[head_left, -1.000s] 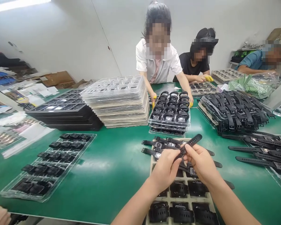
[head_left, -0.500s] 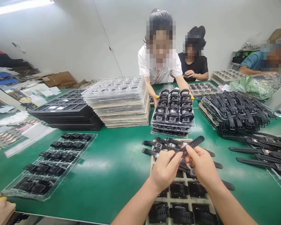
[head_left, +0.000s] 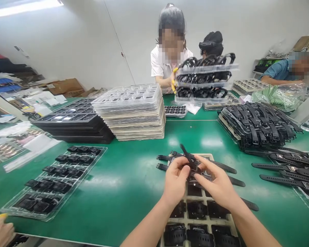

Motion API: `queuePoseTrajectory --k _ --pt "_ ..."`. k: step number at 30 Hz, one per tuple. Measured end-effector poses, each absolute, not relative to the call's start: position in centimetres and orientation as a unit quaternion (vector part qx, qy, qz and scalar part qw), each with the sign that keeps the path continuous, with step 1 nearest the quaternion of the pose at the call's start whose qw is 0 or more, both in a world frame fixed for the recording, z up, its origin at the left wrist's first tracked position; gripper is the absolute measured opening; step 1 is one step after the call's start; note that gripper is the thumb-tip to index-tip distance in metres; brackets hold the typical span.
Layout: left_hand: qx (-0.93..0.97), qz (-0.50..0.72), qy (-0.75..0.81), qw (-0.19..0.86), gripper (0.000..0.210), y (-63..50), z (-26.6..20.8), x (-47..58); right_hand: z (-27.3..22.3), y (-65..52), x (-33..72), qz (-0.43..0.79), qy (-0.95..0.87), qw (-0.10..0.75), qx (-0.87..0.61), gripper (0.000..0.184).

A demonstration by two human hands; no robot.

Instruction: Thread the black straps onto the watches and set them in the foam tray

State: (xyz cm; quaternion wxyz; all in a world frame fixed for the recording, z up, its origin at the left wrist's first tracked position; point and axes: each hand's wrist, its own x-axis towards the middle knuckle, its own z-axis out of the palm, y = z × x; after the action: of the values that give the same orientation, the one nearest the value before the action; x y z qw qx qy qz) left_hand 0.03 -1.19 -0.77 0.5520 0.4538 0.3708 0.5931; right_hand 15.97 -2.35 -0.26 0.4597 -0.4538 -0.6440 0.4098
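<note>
Between my two hands is a black smartwatch, one end of its strap sticking up above my fingers. My left hand grips it from the left, fingers bent round the strap. From the other side, the fingers and thumb of my right hand are closed on it; part of the watch is hidden behind the fingers. Below lies a cream tray with black watches folded into its compartments. Across the tray's far part are several watches with straps stretched out flat.
At left is a clear tray of black watches. Behind it rise a stack of black trays and a tall stack of pale trays. More watches are piled at right. A co-worker opposite holds stacked clear trays; another person's hand shows lower left.
My hands have turned the watch so its strap points up instead of to the right. The co-worker opposite has lifted the stacked watch trays off the table.
</note>
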Motion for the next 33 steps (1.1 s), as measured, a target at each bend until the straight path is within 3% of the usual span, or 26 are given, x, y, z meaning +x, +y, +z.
queuePoseTrajectory --k 5,8,11,13,18,22,25,33 --pt "0.333 0.62 0.324 0.632 0.05 -0.7 -0.5 0.1 -0.1 -2.7 15.7 0.414 -0.646 0.431 -0.475 0.043" --pt "0.378 0.573 0.294 0.666 0.046 -1.1 -0.4 -0.1 0.3 -2.9 15.5 0.45 -0.648 0.399 -0.467 0.044" --pt "0.47 0.501 0.268 0.675 0.045 -1.6 -0.7 -0.3 0.7 -2.9 15.3 0.478 -0.653 0.384 -0.445 0.026" --pt "0.508 0.488 0.262 0.66 0.052 -1.7 -1.0 -0.5 0.7 -2.7 15.3 0.46 -0.662 0.399 -0.437 0.012" --pt "0.583 0.49 0.302 0.574 0.065 -0.6 -0.8 -1.9 0.0 -2.4 15.4 0.497 -0.544 0.519 -0.434 0.021" --pt "0.624 0.42 0.371 0.545 0.044 -0.4 -0.3 -2.4 -0.4 -2.3 15.7 0.514 -0.491 0.554 -0.433 0.026" --pt "0.595 0.441 0.413 0.53 0.028 -0.6 -0.3 -1.8 -0.5 -2.1 15.8 0.503 -0.523 0.539 -0.427 0.023" --pt "0.525 0.466 0.379 0.603 0.038 -0.8 -0.3 -0.8 -1.1 -2.0 15.4 0.409 -0.601 0.53 -0.437 0.018"
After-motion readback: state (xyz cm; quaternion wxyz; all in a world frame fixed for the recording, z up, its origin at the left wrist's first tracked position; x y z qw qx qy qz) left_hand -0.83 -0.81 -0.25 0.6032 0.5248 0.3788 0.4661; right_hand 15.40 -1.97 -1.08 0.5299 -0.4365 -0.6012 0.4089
